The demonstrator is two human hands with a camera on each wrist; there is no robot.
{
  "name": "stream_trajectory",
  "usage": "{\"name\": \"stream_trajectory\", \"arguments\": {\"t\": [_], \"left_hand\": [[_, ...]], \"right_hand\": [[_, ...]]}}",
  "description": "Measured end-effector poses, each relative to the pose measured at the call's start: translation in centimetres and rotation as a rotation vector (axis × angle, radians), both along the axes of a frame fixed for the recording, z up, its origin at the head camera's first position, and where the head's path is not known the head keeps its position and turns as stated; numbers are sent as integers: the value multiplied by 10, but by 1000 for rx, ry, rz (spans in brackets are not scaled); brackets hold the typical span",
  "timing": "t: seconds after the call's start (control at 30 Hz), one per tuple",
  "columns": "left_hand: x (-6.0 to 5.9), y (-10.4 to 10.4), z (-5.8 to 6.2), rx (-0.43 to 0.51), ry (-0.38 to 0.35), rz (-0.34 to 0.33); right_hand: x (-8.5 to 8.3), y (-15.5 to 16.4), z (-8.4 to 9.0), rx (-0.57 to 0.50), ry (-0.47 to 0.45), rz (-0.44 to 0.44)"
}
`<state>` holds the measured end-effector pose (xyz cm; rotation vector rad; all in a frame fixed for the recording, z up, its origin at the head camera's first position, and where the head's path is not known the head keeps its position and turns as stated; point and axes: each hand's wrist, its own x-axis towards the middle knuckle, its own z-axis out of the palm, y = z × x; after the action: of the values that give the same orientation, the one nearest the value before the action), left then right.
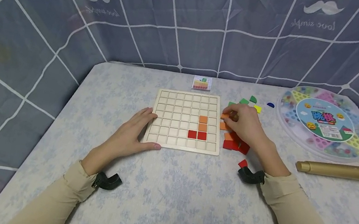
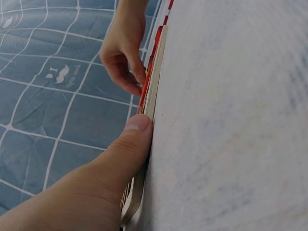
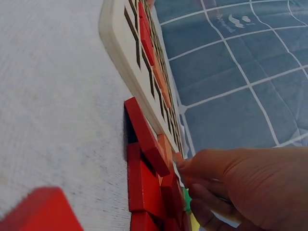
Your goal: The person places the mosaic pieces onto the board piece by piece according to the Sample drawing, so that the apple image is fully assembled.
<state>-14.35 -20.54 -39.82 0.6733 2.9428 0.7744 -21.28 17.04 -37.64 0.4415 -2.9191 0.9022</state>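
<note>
A pale wooden grid board (image 1: 178,120) lies on the table, with two orange square tiles (image 1: 203,120) above two red square tiles (image 1: 192,134) in its cells. My left hand (image 1: 132,130) rests against the board's front left corner, thumb (image 2: 137,124) along the near edge and fingers extended along the left side. Just off the right edge, my right hand (image 1: 245,123) pinches an orange tile (image 1: 224,116) between thumb and fingertips. A small brown thing (image 1: 234,115) shows at that hand's fingers; its kind is unclear. Loose red tiles (image 3: 144,185) and orange tiles lie piled below the right hand.
Behind the board lies a small picture card (image 1: 202,83). Green pieces (image 1: 244,101), a yellow tile (image 1: 257,109) and a blue half-round piece (image 1: 270,105) lie at the back. Rightward are a round clear game box (image 1: 322,147) and a gold microphone-like stick (image 1: 340,171).
</note>
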Motion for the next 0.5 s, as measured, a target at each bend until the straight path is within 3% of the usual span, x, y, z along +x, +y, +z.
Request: {"name": "stream_trajectory", "arguments": {"t": [0.2,0.5], "left_hand": [[-1,0,-2,-4,-6,0],[-1,-1,-1,-4,-4,-1]], "right_hand": [[3,-1,3,-53,0,5],[14,-20,7,-141,-43,96]]}}
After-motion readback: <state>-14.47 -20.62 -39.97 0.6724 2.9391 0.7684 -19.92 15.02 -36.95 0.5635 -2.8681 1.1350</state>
